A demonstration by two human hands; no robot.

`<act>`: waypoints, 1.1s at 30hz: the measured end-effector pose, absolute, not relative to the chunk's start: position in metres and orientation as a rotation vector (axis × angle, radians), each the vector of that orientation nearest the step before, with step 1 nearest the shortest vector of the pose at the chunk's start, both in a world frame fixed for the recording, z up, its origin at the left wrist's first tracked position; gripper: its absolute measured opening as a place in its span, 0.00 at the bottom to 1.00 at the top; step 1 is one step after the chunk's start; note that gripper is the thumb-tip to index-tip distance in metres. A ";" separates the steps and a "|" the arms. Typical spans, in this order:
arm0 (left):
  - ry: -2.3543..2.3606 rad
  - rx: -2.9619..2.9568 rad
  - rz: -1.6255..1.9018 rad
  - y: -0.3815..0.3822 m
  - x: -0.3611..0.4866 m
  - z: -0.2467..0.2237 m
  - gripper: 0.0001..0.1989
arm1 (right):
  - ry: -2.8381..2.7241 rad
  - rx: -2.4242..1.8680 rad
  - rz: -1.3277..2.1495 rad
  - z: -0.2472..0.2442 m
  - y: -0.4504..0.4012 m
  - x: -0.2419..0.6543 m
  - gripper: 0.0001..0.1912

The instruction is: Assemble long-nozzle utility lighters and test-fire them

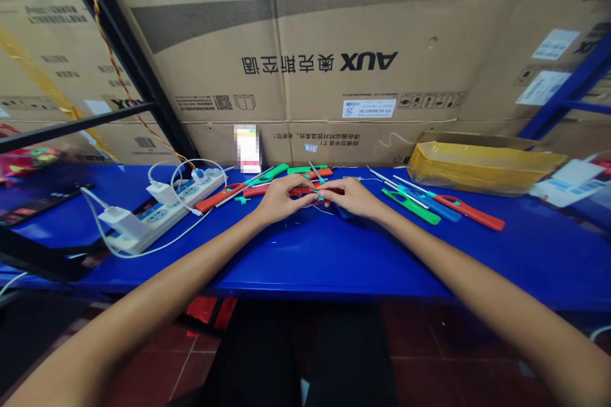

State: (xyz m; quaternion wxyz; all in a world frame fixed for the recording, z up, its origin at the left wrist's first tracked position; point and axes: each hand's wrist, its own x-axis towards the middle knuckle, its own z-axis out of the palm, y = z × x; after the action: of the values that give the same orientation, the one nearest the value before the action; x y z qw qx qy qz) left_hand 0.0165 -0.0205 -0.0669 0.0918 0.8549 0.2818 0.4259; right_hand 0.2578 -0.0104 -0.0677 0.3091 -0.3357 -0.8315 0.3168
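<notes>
My left hand (pixel 281 199) and my right hand (pixel 352 196) meet above the middle of the blue table, fingertips pinched close together. Between them lie thin red wires (pixel 301 192), with a small green bit at the fingertips; the exact grip is partly hidden. Long-nosed lighters lie on both sides: a red one (pixel 222 196) and a green one (pixel 273 174) to the left of my hands, and green (pixel 413 206), blue (pixel 442 208) and red (pixel 470 212) ones to the right. A small green piece (pixel 242 200) rests near my left hand.
A white power strip (pixel 167 216) with plugged-in chargers and cables occupies the table's left side. Behind stands a large cardboard box (pixel 310 25). A yellow-taped carton (pixel 482 165) sits at the back right. Dark metal posts (pixel 128 57) rise at the left.
</notes>
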 end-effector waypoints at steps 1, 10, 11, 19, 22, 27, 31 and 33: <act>0.835 2.539 1.261 -0.020 0.017 -0.067 0.09 | -2.196 -0.888 0.835 -0.068 -0.010 0.258 0.16; 0.862 2.536 1.240 -0.018 0.017 -0.070 0.10 | -2.129 -0.941 0.944 -0.065 -0.012 0.260 0.29; 0.869 2.536 1.238 -0.018 0.016 -0.071 0.10 | -2.101 -0.954 0.984 -0.065 -0.013 0.261 0.32; 0.905 2.557 1.203 -0.018 0.016 -0.070 0.10 | -2.019 -0.997 1.053 -0.062 -0.016 0.259 0.35; 0.921 2.563 1.192 -0.019 0.016 -0.069 0.11 | -2.032 -1.010 1.004 -0.063 -0.017 0.258 0.35; 0.892 2.605 1.215 -0.020 0.017 -0.068 0.11 | -2.080 -1.013 0.870 -0.066 -0.017 0.259 0.31; 0.870 2.710 1.310 -0.020 0.017 -0.066 0.14 | -2.099 -0.984 0.817 -0.066 -0.016 0.259 0.26; 0.850 2.783 1.341 -0.021 0.017 -0.065 0.14 | -2.101 -0.967 0.837 -0.066 -0.014 0.260 0.25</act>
State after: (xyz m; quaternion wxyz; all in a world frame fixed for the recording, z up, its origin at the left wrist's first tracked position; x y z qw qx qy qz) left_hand 0.0174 -0.0210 -0.0651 -0.0313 0.8682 0.2650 0.4184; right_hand 0.2600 -0.0144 -0.0664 0.3345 -0.3706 -0.8049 0.3208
